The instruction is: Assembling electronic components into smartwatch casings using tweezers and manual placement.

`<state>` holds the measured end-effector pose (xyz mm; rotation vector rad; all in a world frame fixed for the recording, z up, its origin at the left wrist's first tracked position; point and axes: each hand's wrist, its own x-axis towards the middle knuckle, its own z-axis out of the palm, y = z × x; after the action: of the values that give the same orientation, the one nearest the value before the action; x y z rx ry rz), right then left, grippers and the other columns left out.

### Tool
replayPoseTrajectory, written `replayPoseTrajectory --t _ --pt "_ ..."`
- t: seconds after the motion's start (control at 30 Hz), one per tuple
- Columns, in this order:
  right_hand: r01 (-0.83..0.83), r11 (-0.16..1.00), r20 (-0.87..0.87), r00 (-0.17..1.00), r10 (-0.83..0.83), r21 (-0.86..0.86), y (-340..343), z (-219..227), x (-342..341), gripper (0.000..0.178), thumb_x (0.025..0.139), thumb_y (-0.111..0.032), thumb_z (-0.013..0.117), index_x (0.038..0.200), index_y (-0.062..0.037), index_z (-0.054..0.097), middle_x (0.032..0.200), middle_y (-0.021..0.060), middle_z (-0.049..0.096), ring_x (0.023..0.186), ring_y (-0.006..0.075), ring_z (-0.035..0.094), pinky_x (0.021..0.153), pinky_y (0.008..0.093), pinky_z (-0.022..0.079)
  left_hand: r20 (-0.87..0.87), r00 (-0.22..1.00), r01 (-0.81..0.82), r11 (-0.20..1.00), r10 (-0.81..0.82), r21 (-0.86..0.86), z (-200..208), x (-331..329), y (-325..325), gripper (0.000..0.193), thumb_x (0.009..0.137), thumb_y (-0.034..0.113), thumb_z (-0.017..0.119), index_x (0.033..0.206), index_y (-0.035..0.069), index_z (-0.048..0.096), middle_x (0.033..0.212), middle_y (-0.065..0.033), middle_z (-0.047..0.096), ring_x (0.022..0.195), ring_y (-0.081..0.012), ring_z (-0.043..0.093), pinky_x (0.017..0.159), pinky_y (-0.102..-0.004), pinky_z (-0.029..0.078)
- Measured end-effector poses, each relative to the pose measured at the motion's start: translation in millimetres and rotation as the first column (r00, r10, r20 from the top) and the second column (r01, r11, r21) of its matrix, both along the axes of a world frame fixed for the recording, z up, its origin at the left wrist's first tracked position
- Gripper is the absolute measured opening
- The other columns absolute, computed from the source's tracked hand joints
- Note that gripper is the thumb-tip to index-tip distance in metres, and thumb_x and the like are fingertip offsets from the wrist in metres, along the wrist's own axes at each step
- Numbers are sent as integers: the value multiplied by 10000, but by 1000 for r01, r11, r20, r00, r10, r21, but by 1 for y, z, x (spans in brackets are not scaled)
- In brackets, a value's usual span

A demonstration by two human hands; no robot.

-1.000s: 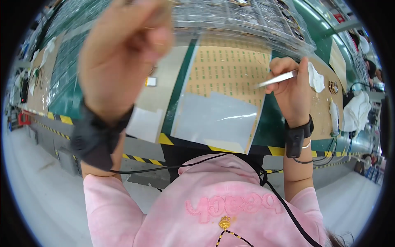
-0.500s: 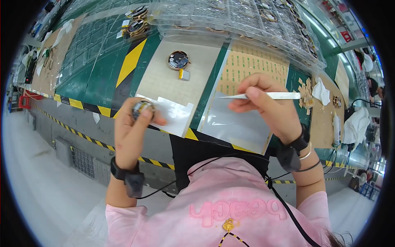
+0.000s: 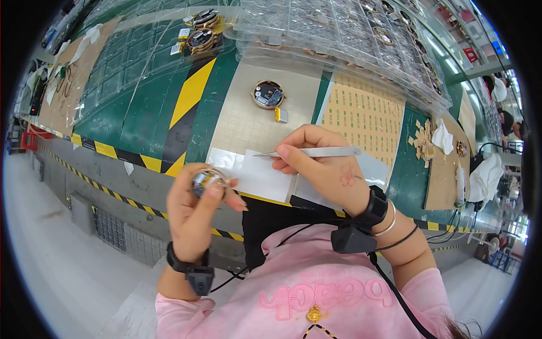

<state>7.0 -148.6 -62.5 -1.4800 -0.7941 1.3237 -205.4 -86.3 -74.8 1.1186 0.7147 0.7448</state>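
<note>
My left hand [image 3: 192,220] is closed around a round gold-rimmed watch case [image 3: 204,178], its inner parts partly hidden by the thumb. In my right hand [image 3: 333,172], a pair of metal tweezers [image 3: 334,151] is pinched, tips pointing left over a glossy white sheet [image 3: 261,179] at the mat's near edge. Whether the tips hold anything is too small to tell. Beyond them, on the pale gridded mat [image 3: 240,113], lies another open watch case [image 3: 267,94] with a small silver-and-yellow battery [image 3: 282,115] beside it.
Clear plastic trays [image 3: 316,28] with watch cases stand along the back. Two more cases with batteries [image 3: 200,39] lie at the back left. A tan sheet of adhesive pieces [image 3: 364,110] is right of the mat. Farther right are tan scraps [image 3: 420,144] and a white cloth [image 3: 443,135].
My right hand has moved left with the tweezers, from above the adhesive sheet to the white sheet. My left hand still holds the watch case, slightly lower. The whole view has shifted somewhat.
</note>
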Motion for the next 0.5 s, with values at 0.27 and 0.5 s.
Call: replayPoseTrajectory --t 0.27,0.5 --pt "-25 999 215 976 31 -33 10 -6 -12 150 883 -117 624 914 27 598 860 79 655 792 103 644 713 216 506 -249 966 -24 989 61 149 2 -1 29 194 901 70 580 1046 -44 520 885 -95 633 781 -152 646 746 -263 515" --pt "6 1000 296 955 -1 -18 10 -6 -17 139 873 -105 633 900 29 606 842 73 660 781 101 641 694 215 508 -364 930 54 961 51 271 -8 2 34 201 881 42 600 1053 -37 533 908 -88 635 797 -134 642 706 -240 518"
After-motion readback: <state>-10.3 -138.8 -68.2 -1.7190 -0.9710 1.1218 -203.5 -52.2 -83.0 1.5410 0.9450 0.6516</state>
